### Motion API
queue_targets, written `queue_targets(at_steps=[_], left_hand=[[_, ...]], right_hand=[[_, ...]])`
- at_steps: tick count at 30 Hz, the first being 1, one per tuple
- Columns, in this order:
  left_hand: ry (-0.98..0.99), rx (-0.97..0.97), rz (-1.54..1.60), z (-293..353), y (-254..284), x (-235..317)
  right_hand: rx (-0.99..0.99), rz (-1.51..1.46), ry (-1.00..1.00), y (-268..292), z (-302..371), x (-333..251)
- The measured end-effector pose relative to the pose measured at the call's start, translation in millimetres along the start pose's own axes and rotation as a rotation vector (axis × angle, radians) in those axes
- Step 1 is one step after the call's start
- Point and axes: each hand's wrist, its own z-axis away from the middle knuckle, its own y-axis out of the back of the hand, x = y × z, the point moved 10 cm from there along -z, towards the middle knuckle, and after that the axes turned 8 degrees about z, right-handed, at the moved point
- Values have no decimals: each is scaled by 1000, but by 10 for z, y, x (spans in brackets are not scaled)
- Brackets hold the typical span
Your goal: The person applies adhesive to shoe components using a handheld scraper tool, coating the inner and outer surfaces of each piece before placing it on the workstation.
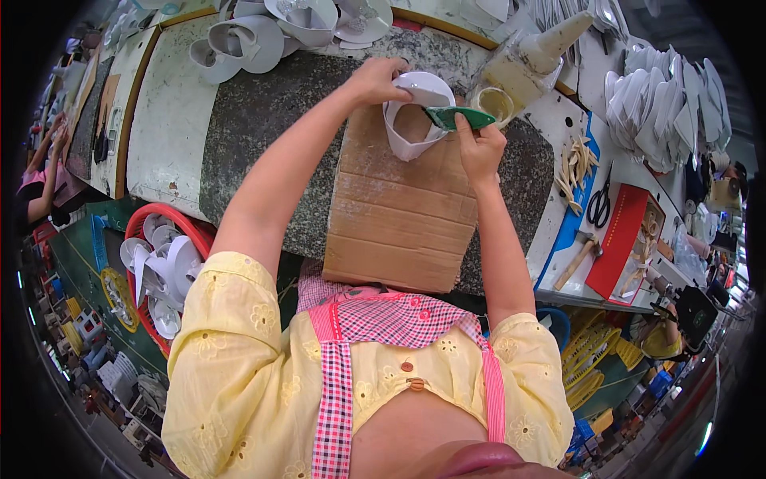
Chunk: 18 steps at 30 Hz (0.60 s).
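Observation:
My left hand point(379, 82) grips the far left edge of a curved white shoe upper point(411, 148), which looks like an open loop. The upper stands over a sheet of brown cardboard point(403, 215) on the bench. My right hand point(481, 148) pinches a flat green tool point(467, 118) with thumb and fingers. Its left end reaches into the opening of the white upper. Whether that end has bristles, I cannot tell. Just right of the tool is a translucent squat bottle point(519, 76) with yellowish liquid and a long tapered spout.
White uppers point(247, 44) lie along the far edge, with a stack point(666, 104) at the far right. Black scissors point(598, 203), a hammer point(578, 259), pale strips point(576, 172) and a red box point(618, 239) lie on the right. At left, a red basket point(144, 215) holds white pieces.

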Motion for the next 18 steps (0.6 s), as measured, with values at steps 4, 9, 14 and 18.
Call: queue_targets(at_steps=[4,9,14,18], left_hand=[[161,135,11,-19,44,-230],[356,195,55,-100,-59,-365],[385,252,34,-47,12,-464],[313,256,71,-150,-35,-364]], right_hand=[[12,71,-68,-120,-75,-90],[98,333,267,-247,-167,-107],[32,337,64,4,-142,-133],[-41,316,202,-306,-147,-170]])
